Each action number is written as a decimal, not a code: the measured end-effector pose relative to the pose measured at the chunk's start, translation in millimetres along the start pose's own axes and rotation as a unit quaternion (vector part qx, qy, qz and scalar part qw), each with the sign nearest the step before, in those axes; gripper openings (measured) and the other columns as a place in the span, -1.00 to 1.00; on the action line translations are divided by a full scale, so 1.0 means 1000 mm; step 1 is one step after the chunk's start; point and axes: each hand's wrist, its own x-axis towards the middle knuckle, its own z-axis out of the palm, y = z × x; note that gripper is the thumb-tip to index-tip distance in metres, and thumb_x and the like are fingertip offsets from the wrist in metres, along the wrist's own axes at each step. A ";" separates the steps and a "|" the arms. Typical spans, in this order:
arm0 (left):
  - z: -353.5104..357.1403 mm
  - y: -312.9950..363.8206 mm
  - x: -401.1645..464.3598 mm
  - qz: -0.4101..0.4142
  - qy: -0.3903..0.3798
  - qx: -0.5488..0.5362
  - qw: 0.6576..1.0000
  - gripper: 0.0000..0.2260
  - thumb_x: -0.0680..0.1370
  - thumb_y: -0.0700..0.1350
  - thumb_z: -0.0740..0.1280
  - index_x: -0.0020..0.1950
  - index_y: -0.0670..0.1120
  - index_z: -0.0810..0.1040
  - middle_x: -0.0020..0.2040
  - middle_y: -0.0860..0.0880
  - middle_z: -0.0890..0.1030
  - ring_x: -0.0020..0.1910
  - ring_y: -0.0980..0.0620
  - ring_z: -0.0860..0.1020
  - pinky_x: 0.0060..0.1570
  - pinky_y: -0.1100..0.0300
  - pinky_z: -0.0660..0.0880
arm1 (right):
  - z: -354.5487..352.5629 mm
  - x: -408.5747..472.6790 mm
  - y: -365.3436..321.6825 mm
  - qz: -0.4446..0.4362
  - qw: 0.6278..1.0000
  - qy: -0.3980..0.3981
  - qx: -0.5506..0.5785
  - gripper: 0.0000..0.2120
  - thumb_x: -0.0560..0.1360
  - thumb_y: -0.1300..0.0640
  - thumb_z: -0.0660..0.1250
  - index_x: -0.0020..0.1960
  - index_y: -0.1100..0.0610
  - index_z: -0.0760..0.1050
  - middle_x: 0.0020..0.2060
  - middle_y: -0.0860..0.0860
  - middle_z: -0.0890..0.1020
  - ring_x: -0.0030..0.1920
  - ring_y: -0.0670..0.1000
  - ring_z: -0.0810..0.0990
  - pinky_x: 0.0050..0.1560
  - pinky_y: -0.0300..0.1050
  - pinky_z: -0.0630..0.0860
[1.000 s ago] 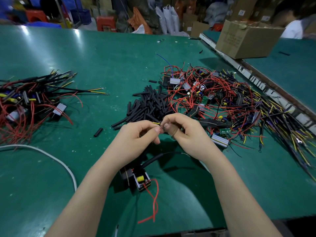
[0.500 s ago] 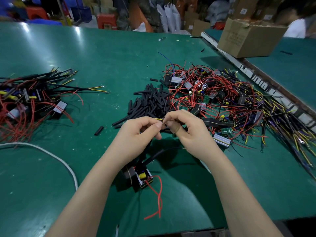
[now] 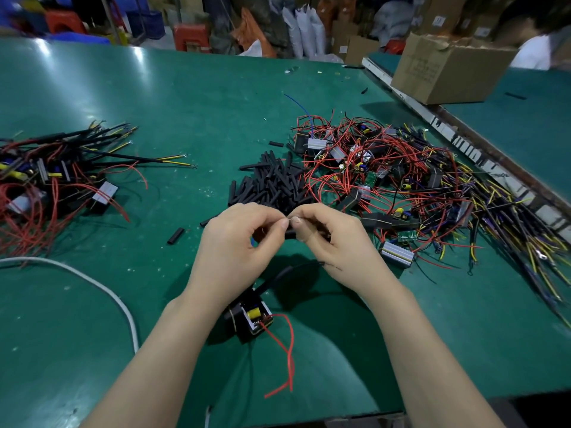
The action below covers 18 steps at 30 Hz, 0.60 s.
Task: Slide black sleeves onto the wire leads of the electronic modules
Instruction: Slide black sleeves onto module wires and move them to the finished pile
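A black sleeve (image 3: 292, 233) sits pinched in the fingers (image 3: 301, 225) of the right hand (image 3: 332, 242), just above the table (image 3: 191, 97), and only a short dark stretch of it shows beneath the thumb. The left hand (image 3: 234, 242) meets it fingertip to fingertip, thumb and forefinger closed on something too thin to make out; whether that is the wire lead cannot be told. Below both hands, near the wrists, an electronic module (image 3: 251, 316) with a yellow part lies on the table, a sleeved black lead (image 3: 278, 278) curving up from it toward the right hand and two red wires (image 3: 289, 359) trailing toward the near edge. Just beyond the fingers lies the pile of loose black sleeves (image 3: 275, 183). To the right of it spreads a tangle of modules with red and yellow wires (image 3: 401, 180). Far to the left of the fingers sits another heap of modules (image 3: 52, 180), several with black-sleeved leads. A single sleeve (image 3: 175, 236) lies alone left of the left hand, and a white cable (image 3: 102, 288) curves across the table nearer the left forearm. A cardboard box (image 3: 445, 72) stands well beyond to the right.
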 end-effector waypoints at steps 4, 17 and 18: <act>0.002 0.004 -0.001 -0.037 0.029 -0.004 0.999 -0.90 0.47 -0.16 0.35 -0.22 -0.13 0.62 -0.31 0.04 0.59 -0.32 0.10 0.49 -0.26 0.16 0.44 | 0.003 0.000 -0.001 -0.033 0.999 0.009 -0.028 -0.85 0.55 0.11 0.29 -0.01 0.13 0.60 -0.27 -0.22 0.55 -0.23 -0.18 0.52 -0.17 -0.26 0.46; 0.005 0.005 0.007 -0.273 0.005 -0.229 0.934 -0.85 0.49 -0.20 0.36 -0.27 -0.05 0.61 -0.46 0.08 0.55 -0.39 0.17 0.46 -0.29 0.33 0.39 | 0.016 -0.005 -0.002 -0.174 0.938 0.211 -0.214 -0.89 0.54 0.14 0.35 0.00 0.09 0.65 -0.21 -0.04 0.64 -0.23 -0.01 0.60 -0.36 -0.08 0.52; 0.005 0.005 0.008 -0.281 0.008 -0.246 0.928 -0.86 0.49 -0.22 0.36 -0.26 -0.08 0.61 -0.47 0.08 0.54 -0.39 0.17 0.46 -0.29 0.34 0.39 | 0.017 -0.004 -0.002 -0.174 0.935 0.224 -0.214 -0.89 0.54 0.14 0.35 0.00 0.09 0.65 -0.21 -0.04 0.64 -0.23 0.00 0.61 -0.37 -0.08 0.52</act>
